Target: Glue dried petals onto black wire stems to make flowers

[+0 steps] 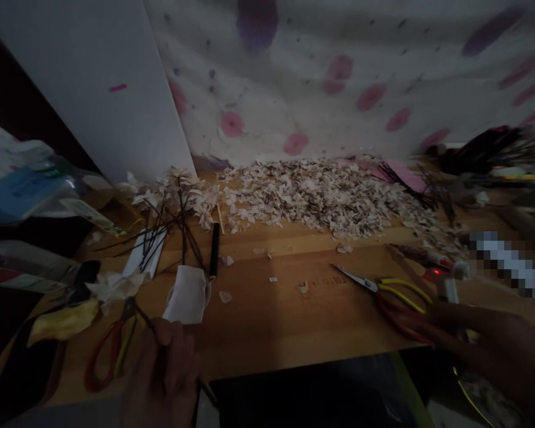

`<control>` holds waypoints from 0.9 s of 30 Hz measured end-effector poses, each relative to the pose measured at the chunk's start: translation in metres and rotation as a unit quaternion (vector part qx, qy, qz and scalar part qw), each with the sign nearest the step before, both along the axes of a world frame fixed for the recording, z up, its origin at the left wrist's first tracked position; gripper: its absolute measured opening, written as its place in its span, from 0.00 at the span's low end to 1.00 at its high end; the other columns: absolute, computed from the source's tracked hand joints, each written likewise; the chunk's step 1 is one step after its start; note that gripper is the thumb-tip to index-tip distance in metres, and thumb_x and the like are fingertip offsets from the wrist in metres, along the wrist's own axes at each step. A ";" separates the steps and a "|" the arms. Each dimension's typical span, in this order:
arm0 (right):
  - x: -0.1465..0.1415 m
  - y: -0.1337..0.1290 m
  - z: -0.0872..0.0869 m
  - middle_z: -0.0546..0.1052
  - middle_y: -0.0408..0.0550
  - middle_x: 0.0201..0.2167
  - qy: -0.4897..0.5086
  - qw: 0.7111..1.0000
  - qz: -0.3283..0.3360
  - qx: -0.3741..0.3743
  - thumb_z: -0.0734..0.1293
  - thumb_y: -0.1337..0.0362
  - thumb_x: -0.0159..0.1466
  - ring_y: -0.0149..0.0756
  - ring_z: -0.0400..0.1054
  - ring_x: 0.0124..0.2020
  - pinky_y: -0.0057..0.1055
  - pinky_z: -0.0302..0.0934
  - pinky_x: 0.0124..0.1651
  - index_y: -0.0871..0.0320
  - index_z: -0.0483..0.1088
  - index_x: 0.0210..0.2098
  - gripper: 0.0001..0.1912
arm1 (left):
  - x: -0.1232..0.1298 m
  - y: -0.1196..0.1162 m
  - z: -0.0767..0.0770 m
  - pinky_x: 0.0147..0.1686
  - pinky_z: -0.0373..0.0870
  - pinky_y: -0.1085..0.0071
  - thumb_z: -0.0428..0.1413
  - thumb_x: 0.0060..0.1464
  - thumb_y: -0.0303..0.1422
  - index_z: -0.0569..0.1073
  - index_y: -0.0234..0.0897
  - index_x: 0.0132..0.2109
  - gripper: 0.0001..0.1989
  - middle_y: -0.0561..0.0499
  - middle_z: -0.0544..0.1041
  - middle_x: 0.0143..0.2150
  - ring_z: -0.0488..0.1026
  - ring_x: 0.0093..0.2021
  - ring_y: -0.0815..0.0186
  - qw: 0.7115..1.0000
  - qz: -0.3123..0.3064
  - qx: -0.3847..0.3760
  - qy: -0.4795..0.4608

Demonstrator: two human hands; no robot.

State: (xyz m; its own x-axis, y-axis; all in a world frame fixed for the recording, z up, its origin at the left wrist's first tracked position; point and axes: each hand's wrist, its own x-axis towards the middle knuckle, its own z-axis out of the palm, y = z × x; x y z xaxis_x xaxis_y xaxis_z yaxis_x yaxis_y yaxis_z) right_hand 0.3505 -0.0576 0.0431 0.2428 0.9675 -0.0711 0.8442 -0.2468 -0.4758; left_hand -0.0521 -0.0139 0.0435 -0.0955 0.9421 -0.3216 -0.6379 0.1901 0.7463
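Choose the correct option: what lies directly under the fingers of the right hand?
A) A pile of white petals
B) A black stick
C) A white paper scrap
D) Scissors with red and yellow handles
D. The fingers of the right hand lie over the red and yellow handles of the scissors.

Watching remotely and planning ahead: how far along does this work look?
Done, it seems: a bunch of dark twigs already carries pale petals. In hand: the left hand grips a thin dark stem, and the right hand is at the yellow-and-red-handled scissors. Left: a large heap of pale petals and bare dark twigs beside it.
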 end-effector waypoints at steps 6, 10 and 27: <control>-0.153 0.076 0.019 0.77 0.47 0.32 0.067 0.948 0.310 0.038 0.65 0.61 0.66 0.36 0.71 0.33 0.31 0.61 0.35 0.55 0.71 0.33 0.07 | -0.022 -0.009 -0.014 0.13 0.59 0.76 0.64 0.51 0.41 0.75 0.42 0.27 0.11 0.59 0.65 0.14 0.51 0.12 0.73 0.997 -0.025 0.064 -0.042; -0.218 0.095 -0.007 0.74 0.50 0.47 0.080 0.920 0.382 0.031 0.63 0.73 0.66 0.38 0.69 0.44 0.30 0.58 0.41 0.55 0.71 0.47 0.12 | -0.017 -0.017 -0.009 0.14 0.58 0.78 0.61 0.56 0.41 0.74 0.41 0.28 0.13 0.59 0.64 0.14 0.49 0.14 0.74 0.996 -0.002 0.044 -0.077; -0.212 0.086 -0.017 0.65 0.40 0.25 0.470 0.851 0.228 -0.055 0.66 0.43 0.61 0.28 0.57 0.25 0.27 0.53 0.29 0.57 0.66 0.30 0.22 | 0.033 -0.002 -0.006 0.15 0.44 0.83 0.68 0.45 0.46 0.73 0.35 0.37 0.21 0.64 0.59 0.17 0.46 0.15 0.81 0.998 0.012 -0.013 0.056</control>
State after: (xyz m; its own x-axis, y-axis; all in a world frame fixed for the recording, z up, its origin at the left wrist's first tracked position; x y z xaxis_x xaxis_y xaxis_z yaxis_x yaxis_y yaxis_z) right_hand 0.1381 0.0286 0.0263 -0.3711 0.9205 -0.1227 0.1230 -0.0822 -0.9890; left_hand -0.0196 -0.0155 0.0377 -0.1544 0.9306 -0.3319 -0.5548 0.1963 0.8085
